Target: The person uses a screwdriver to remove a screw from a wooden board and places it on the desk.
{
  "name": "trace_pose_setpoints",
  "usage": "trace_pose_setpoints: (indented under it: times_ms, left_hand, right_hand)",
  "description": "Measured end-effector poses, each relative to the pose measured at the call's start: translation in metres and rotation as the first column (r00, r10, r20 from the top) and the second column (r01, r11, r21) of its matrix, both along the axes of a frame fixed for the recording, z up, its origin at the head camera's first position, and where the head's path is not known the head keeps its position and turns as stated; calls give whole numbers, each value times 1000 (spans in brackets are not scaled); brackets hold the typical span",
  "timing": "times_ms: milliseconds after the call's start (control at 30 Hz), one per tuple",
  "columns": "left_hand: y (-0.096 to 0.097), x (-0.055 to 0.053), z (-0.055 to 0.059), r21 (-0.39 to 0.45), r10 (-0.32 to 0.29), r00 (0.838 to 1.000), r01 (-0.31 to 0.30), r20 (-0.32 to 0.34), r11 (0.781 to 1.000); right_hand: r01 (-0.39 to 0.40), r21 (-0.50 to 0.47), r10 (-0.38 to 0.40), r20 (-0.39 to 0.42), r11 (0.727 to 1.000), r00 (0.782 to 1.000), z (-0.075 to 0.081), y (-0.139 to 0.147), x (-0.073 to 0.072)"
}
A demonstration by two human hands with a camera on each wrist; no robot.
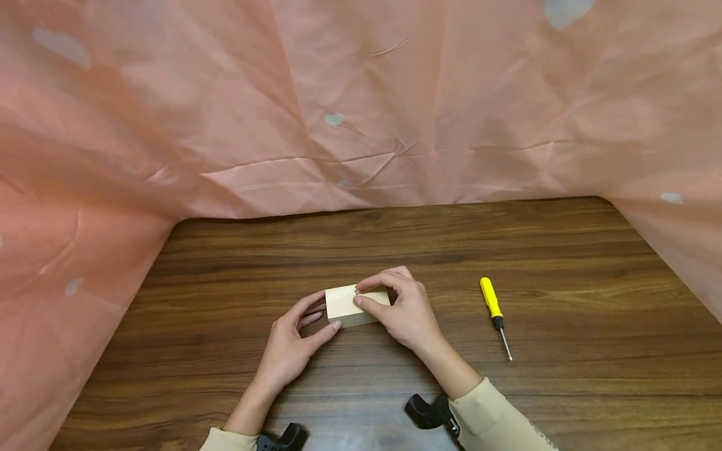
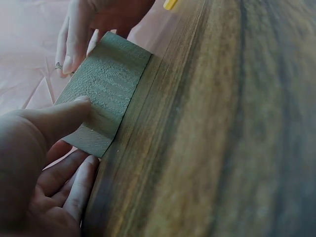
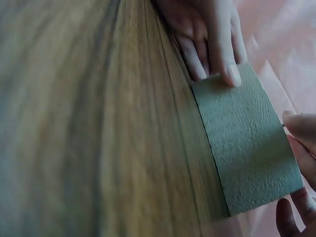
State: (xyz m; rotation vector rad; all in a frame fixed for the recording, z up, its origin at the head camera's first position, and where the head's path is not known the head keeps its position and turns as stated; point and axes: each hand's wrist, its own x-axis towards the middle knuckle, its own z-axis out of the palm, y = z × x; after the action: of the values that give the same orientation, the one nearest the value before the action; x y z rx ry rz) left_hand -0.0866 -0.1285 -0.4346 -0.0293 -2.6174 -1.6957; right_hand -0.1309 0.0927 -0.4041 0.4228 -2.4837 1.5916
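Note:
A pale wooden block (image 1: 341, 303) lies on the table, its rough long side facing the person. My left hand (image 1: 289, 346) steadies the block's left end, the thumb (image 2: 74, 109) on the near side and the other fingers around the end and behind. Over the top face, my right hand (image 1: 407, 311) pinches a small silver screw (image 1: 356, 292) between thumb and forefinger, near the middle of the block. In the left wrist view a bit of the screw (image 2: 58, 65) shows at the fingertip; its lower part is hidden.
To the right, a screwdriver (image 1: 492, 299) with a yellow handle lies on the brown wood-grain table (image 1: 586, 282), its tip toward the person. Pink cloth (image 1: 361, 94) with pale heart shapes hangs around the back and sides. Black camera mounts (image 1: 427, 411) sit at both wrists.

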Motion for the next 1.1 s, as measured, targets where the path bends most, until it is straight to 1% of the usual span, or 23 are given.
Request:
trace_pose_setpoints:
  times_ms: [100,167,267,333,367,400,433,467,533,567,633,700,767,900,1033,1100]
  left_hand:
    - [0,-2,1,-8,-9,1000,8,-16,1000]
    - [1,-2,2,-5,-14,1000,14,-23,1000]
    - [5,-3,1,9,-22,1000,22,-20,1000]
    - [7,-3,0,15,-24,1000,25,-19,1000]
    - [7,-3,0,15,-23,1000,23,-18,1000]
    - [6,-4,0,14,-20,1000,21,-17,1000]
    - [6,-5,0,11,-18,1000,18,-16,1000]
    - [6,-7,0,10,-10,1000,11,-15,1000]
    - [5,-9,-2,9,2,1000,-2,-19,1000]
    - [4,-10,-3,10,5,1000,-5,-21,1000]
    - [3,-9,-5,15,13,1000,-12,-21,1000]
    - [1,-6,-8,16,22,1000,-21,-22,1000]
    - [-1,-3,-10,15,32,999,-32,-17,999]
    - [-4,-1,-10,9,41,999,-41,-18,999]
    - [-5,-2,-10,13,29,999,-29,-20,999]
    - [-8,-2,-9,27,-2,1000,2,-20,1000]
  right_hand:
    - [18,-14,-18,15,1000,1000,-1,-2,1]
    - [21,-39,-19,43,999,999,-1,-2,1]
    - [38,-123,-25,106,992,994,1,3,1]
    - [76,-182,-50,144,980,988,4,10,1]
    - [109,-186,-79,162,977,984,5,15,1]
    - [147,-172,-116,178,974,977,6,20,1]
    - [185,-135,-158,189,974,969,8,27,1]
    - [215,-74,-196,202,974,959,8,36,2]
    - [250,97,-266,209,963,941,7,52,4]
    - [257,183,-292,202,949,935,5,58,5]
    - [252,318,-316,170,914,933,1,67,7]
    - [249,396,-325,135,884,936,-5,70,8]
    - [263,422,-335,104,868,937,-10,69,9]
    - [286,436,-353,80,854,932,-15,68,11]
    - [300,438,-363,67,848,929,-11,68,14]
    - [308,445,-365,46,841,930,-7,70,17]
